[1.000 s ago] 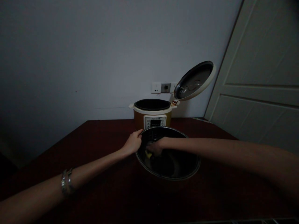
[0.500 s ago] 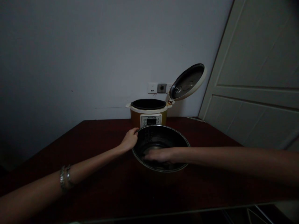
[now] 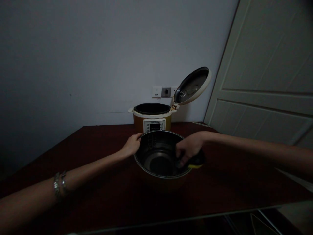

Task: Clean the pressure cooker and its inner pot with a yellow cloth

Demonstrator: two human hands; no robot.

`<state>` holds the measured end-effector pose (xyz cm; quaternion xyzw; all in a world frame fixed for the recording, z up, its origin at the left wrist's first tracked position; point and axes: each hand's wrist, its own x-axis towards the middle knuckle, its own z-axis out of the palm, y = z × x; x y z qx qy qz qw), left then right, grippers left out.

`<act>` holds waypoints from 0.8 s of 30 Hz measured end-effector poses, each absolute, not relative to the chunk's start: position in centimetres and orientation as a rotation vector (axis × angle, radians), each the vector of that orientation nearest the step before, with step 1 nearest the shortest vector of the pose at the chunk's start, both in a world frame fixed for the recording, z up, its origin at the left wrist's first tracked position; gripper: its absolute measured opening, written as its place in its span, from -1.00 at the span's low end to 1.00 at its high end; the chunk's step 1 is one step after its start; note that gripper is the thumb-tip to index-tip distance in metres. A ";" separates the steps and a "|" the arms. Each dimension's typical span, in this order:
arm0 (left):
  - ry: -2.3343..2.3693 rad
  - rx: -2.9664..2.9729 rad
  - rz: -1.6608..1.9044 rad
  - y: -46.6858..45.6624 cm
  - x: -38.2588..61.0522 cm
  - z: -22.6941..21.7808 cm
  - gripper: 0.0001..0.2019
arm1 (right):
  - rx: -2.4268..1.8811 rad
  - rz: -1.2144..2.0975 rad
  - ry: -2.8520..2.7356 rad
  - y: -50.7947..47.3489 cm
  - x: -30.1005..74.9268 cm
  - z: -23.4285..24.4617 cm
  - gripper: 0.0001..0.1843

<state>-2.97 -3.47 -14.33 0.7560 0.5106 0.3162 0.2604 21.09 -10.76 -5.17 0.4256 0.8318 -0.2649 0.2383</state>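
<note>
A round metal inner pot [image 3: 156,156] stands on the dark red table [image 3: 97,182]. My left hand [image 3: 130,146] grips the pot's left rim, fingers curled over it. My right hand [image 3: 189,148] is at the pot's right rim, fingers closed on a dark sponge with a yellow underside [image 3: 196,163]. Behind the pot an orange and white rice cooker [image 3: 151,119] sits with its lid [image 3: 192,85] swung up and open.
A grey wall with a socket plate [image 3: 163,92] stands behind the cooker. A white panelled door [image 3: 266,81] is at the right. The table's near edge [image 3: 195,218] runs along the bottom, with something dark below it.
My right hand has come up from the pot's bottom to its right rim with the sponge. The pot now sits more level. My left hand stays on the rim.
</note>
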 end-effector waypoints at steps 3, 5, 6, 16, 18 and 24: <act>1.396 2.068 0.831 -3.7 -3.0 -13.9 -0.56 | 1.274 -0.195 2.363 -8.6 21.8 -6.0 -0.87; 1.389 2.087 0.809 -4.0 -2.9 -13.6 -0.56 | 1.294 0.047 2.460 -7.0 21.5 -6.9 -0.78; 1.379 2.105 0.797 -4.1 -2.9 -13.4 -0.55 | 1.243 0.149 2.516 -6.3 21.3 -7.4 -0.79; 1.451 2.139 0.697 -4.1 -2.8 -13.4 -0.54 | 0.782 0.640 2.694 -4.6 23.2 -8.7 -0.55; 1.509 2.137 0.612 -4.1 -3.0 -13.1 -0.48 | 0.881 0.426 2.774 -5.9 23.7 -7.9 -0.51; 1.507 2.430 0.149 -6.2 -3.6 -8.0 -0.35 | 1.280 -0.747 3.043 -9.7 24.9 -5.0 -0.46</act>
